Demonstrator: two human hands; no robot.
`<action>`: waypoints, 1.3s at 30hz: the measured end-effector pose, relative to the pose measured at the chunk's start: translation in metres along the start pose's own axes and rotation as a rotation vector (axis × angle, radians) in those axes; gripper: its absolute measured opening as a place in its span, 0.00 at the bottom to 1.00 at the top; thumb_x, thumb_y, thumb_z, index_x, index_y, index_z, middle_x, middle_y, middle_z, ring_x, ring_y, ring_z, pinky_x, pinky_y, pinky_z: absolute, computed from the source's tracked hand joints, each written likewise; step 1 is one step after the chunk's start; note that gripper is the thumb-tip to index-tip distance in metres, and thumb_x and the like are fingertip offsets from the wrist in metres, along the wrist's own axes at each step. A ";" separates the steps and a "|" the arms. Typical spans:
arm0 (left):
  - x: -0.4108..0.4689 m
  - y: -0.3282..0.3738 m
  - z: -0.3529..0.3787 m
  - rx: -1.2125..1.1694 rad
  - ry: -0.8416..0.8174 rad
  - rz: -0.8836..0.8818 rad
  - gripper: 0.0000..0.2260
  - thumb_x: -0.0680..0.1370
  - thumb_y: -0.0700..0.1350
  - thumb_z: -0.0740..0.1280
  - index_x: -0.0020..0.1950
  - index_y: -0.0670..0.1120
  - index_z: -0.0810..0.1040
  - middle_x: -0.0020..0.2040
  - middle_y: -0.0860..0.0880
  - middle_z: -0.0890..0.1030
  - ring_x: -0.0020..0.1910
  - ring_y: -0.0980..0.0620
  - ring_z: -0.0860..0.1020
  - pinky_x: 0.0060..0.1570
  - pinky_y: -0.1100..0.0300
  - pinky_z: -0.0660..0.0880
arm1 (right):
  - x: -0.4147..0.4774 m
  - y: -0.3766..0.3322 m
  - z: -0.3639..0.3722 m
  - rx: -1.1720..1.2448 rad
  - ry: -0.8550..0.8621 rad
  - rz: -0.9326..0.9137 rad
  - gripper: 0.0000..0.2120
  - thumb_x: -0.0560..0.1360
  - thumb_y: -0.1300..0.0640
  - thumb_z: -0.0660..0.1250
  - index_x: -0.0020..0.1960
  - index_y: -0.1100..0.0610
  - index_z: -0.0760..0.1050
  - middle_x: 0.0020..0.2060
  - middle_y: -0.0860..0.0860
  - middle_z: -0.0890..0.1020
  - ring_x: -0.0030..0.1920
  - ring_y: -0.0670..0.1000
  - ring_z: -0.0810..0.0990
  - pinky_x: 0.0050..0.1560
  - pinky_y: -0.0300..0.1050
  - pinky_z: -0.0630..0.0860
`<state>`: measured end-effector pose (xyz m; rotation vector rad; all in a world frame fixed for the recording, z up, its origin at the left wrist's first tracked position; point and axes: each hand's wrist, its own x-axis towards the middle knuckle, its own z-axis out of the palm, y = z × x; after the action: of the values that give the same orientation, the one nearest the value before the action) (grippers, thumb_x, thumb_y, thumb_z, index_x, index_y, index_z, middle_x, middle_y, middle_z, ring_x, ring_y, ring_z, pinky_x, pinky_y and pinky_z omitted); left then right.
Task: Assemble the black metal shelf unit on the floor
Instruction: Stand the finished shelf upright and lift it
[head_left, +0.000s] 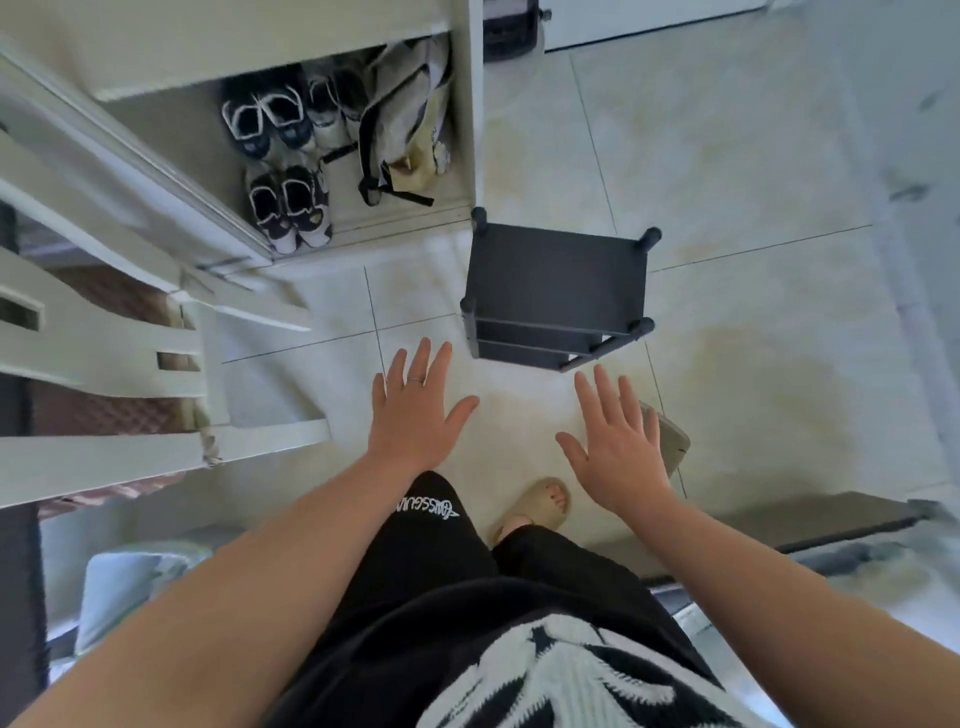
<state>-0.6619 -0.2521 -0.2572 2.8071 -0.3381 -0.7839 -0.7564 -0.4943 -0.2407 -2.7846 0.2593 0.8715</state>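
The black metal shelf unit (558, 283) stands upright on the tiled floor ahead of me, seen from above. It has a flat top panel, lower tiers showing at its near side and round caps on its corner posts. My left hand (415, 405) hovers flat with fingers spread, below and left of the shelf, a ring on one finger. My right hand (615, 439) is also spread flat, just below the shelf's near right corner. Neither hand touches the shelf or holds anything.
A white cupboard (475, 130) with several shoes (288, 208) and a bag (410, 114) stands behind the shelf at the left. A white ladder-like frame (104, 332) fills the left side. My sandalled foot (540, 501) stands below. A dark flat panel (831, 517) lies at the right.
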 end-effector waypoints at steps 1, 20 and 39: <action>0.007 0.003 -0.007 -0.005 0.010 -0.017 0.33 0.80 0.67 0.48 0.81 0.56 0.43 0.82 0.50 0.45 0.80 0.43 0.43 0.77 0.40 0.46 | 0.006 0.003 -0.010 -0.001 0.013 0.001 0.35 0.82 0.35 0.45 0.80 0.46 0.32 0.81 0.49 0.36 0.81 0.58 0.35 0.79 0.66 0.45; 0.193 0.019 -0.057 -0.447 -0.341 -0.166 0.33 0.81 0.62 0.59 0.81 0.52 0.51 0.81 0.49 0.57 0.78 0.42 0.59 0.72 0.42 0.62 | 0.136 0.046 -0.077 0.128 0.006 0.413 0.35 0.83 0.40 0.52 0.82 0.49 0.38 0.82 0.48 0.43 0.82 0.55 0.42 0.78 0.62 0.51; 0.241 0.039 -0.017 -0.772 -0.337 -0.575 0.20 0.81 0.58 0.61 0.70 0.52 0.69 0.59 0.51 0.75 0.53 0.48 0.76 0.35 0.61 0.74 | 0.226 0.092 -0.052 1.181 -0.056 0.746 0.24 0.81 0.53 0.65 0.74 0.58 0.68 0.63 0.56 0.78 0.59 0.58 0.79 0.63 0.56 0.77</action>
<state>-0.4590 -0.3526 -0.3495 2.0222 0.6298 -1.1818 -0.5665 -0.6197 -0.3438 -1.5219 1.3322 0.5799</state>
